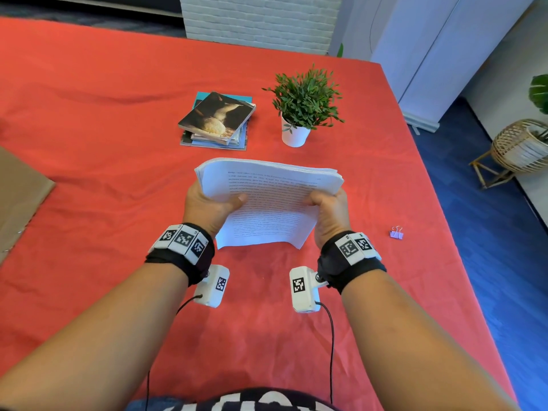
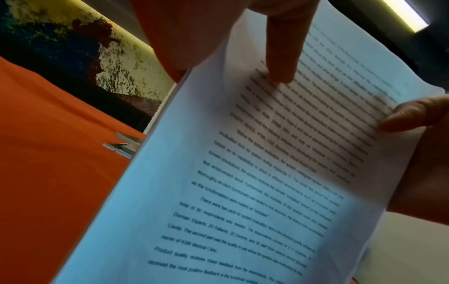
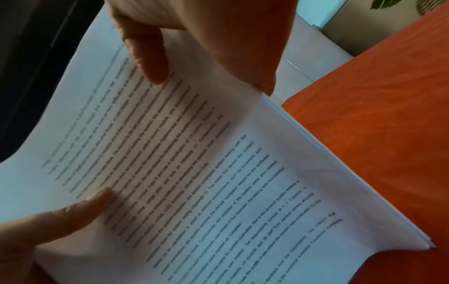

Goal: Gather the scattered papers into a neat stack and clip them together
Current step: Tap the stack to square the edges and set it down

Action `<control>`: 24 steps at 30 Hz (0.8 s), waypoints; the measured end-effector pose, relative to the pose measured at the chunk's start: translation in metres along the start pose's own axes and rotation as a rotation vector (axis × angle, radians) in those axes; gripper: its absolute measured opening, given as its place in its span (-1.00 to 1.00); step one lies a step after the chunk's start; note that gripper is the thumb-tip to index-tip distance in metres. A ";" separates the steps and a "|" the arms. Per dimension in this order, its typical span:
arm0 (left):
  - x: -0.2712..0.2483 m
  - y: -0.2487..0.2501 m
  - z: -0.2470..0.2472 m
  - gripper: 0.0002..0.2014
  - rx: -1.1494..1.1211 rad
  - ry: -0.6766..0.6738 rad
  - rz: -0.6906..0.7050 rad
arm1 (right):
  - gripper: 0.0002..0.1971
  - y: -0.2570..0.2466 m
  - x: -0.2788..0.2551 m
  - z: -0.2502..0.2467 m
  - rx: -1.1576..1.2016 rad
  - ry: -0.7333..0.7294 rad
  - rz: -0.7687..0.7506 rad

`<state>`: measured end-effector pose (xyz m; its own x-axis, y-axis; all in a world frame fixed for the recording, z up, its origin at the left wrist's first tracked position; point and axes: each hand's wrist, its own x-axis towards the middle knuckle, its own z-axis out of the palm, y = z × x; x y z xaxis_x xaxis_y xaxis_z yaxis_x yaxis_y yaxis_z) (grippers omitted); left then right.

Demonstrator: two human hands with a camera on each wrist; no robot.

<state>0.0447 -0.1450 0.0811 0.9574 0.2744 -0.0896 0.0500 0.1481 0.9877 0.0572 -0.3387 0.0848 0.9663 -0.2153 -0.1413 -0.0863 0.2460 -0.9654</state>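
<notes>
A thick stack of printed white papers (image 1: 268,200) stands tilted on its lower edge on the red tablecloth (image 1: 118,129), bowed at the top. My left hand (image 1: 212,203) grips its left side, thumb on the front page. My right hand (image 1: 327,206) grips the right side the same way. The left wrist view has the papers (image 2: 243,173) with my left thumb (image 2: 284,57) pressing the text and the right thumb (image 2: 413,115) opposite. The right wrist view has the papers (image 3: 206,173) under my right thumb (image 3: 148,55). A lilac binder clip (image 1: 396,232) lies on the cloth to the right, apart from both hands.
A pile of books (image 1: 218,120) and a potted green plant (image 1: 302,108) stand beyond the papers. A brown cardboard sheet (image 1: 17,197) lies at the left edge. The table's right edge drops to blue floor, where a wicker stand (image 1: 519,146) sits.
</notes>
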 end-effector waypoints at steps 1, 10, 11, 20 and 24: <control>0.001 -0.002 -0.001 -0.58 0.006 -0.009 -0.002 | -0.62 0.001 0.001 -0.001 -0.008 -0.013 0.014; 0.002 -0.010 -0.009 -0.65 0.074 -0.058 -0.006 | -0.66 -0.002 0.000 -0.004 0.008 -0.048 0.027; 0.003 -0.011 -0.008 -0.65 0.081 -0.070 -0.015 | -0.67 -0.001 0.000 -0.003 -0.004 -0.052 0.027; 0.004 -0.023 -0.010 -0.72 0.160 -0.071 -0.043 | -0.75 0.016 0.003 -0.007 -0.095 -0.054 0.078; 0.000 -0.023 0.000 -0.74 0.204 -0.001 0.013 | -0.78 0.029 0.003 -0.012 -0.194 -0.107 0.064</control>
<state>0.0440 -0.1481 0.0585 0.9587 0.2739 -0.0767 0.0940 -0.0505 0.9943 0.0546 -0.3433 0.0542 0.9766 -0.1013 -0.1898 -0.1835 0.0677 -0.9807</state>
